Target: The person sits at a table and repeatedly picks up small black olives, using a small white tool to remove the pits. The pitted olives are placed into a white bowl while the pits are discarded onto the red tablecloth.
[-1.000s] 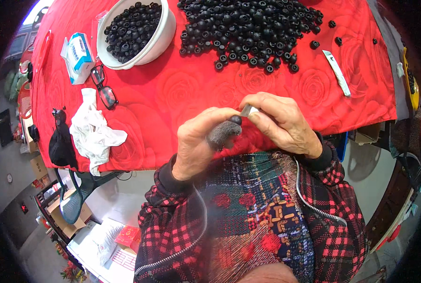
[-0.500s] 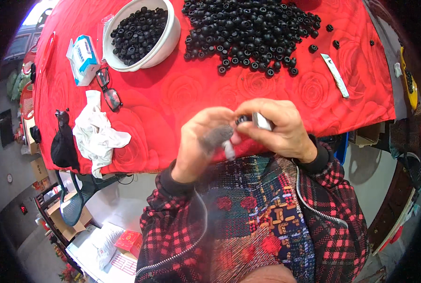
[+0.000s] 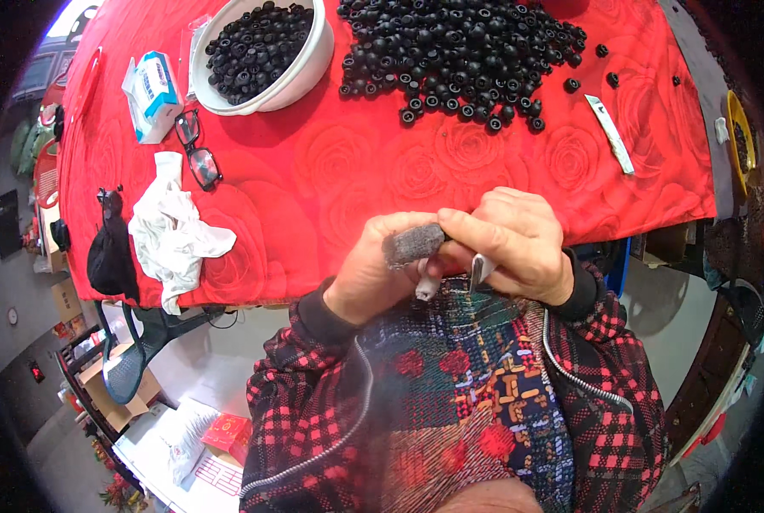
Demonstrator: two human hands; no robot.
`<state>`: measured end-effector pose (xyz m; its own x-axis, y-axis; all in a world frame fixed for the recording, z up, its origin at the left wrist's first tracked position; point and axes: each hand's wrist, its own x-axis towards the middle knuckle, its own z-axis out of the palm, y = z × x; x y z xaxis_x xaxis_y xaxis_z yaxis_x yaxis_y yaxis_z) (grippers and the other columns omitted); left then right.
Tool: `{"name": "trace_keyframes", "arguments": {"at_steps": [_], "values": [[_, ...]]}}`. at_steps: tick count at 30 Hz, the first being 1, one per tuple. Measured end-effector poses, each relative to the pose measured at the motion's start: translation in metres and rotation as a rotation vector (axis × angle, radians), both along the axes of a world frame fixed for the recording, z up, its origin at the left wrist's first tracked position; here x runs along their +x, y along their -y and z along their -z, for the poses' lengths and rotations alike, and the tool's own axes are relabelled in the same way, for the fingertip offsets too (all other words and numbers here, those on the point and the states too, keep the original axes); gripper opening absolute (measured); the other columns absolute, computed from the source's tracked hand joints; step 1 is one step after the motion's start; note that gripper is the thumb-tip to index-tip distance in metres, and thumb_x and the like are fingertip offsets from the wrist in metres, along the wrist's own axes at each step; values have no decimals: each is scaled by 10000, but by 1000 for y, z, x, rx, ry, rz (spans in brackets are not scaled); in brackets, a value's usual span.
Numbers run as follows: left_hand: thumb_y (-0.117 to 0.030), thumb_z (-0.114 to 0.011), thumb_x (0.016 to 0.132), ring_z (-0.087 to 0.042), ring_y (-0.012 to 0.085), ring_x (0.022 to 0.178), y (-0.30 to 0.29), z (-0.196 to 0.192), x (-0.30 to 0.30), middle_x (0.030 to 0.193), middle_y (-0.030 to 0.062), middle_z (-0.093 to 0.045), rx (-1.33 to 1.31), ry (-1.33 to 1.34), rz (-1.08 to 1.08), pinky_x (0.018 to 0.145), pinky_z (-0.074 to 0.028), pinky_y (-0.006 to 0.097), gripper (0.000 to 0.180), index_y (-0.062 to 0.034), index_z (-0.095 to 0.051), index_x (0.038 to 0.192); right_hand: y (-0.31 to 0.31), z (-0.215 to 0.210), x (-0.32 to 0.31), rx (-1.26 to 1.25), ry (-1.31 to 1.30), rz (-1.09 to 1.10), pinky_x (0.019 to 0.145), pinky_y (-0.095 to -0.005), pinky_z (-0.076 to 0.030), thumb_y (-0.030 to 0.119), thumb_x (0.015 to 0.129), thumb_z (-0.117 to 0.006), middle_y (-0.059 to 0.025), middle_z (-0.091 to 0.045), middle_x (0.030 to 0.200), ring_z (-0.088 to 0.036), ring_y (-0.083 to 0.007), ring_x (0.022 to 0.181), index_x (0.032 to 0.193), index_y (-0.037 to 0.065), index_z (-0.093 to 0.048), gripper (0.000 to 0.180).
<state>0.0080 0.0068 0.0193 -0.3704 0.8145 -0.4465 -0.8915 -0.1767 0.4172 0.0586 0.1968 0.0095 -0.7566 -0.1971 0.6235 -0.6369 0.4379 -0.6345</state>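
My two hands meet just over the near edge of the red tablecloth. The left hand is closed, its fingertips against those of my right. A dark grey fabric sleeve covers one digit of the left hand, and a whitish wrap covers another. In my closed right hand is a flat, shiny metal blade-like piece, its far end hidden by the palm. A small black plastic part is pinched between the hands, mostly covered by fingers.
Many black round plastic parts lie heaped at the back. A white bowl holds more. Left are a blue-white box, glasses, white cloth and a black item. A narrow packet lies right.
My left hand has turned and moved slightly right, bringing the grey sleeve against my right fingertips. My right fingers have closed further over the black part, which showed more plainly before.
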Motion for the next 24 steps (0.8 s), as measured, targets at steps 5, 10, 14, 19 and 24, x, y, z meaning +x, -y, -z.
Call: {"name": "trace_keyframes", "arguments": {"at_steps": [5,10,14,19,24], "values": [[-224,-601,905,-608,105,669,0,6,8,892,77,-667,-12,-168,-120,515,-507,238,306,4,-601,1109,-1,2,4,56,-30,59,459,-330,-381,122,719,-770,-60,-535,621,-507,-212,491,1023,-28,-624,369],[-111,-587,915,-608,115,709,4,7,7,899,103,-660,-49,-329,-193,555,-520,246,239,40,-610,1099,-5,-18,9,-167,397,20,596,-381,-473,66,840,-580,-145,-575,804,-613,-322,696,1089,0,-534,262],[-121,-602,912,-626,133,736,6,5,8,889,104,-663,-106,-382,-188,549,-525,253,243,39,-620,1094,-5,-9,5,-185,485,8,638,-393,-473,109,902,-510,-158,-574,833,-607,-336,743,1054,16,-539,181],[-109,-585,917,-629,139,731,7,7,7,887,109,-665,-111,-388,-150,547,-526,258,236,35,-620,1101,-8,-8,-2,-132,478,-13,610,-400,-467,105,897,-514,-156,-573,813,-599,-340,721,998,18,-559,140],[-95,-574,919,-630,141,722,6,7,7,890,111,-661,-116,-398,-163,551,-527,262,233,33,-617,1109,-9,-7,-3,-117,491,-27,603,-403,-466,110,895,-521,-154,-575,803,-600,-344,715,981,14,-561,135]]}}
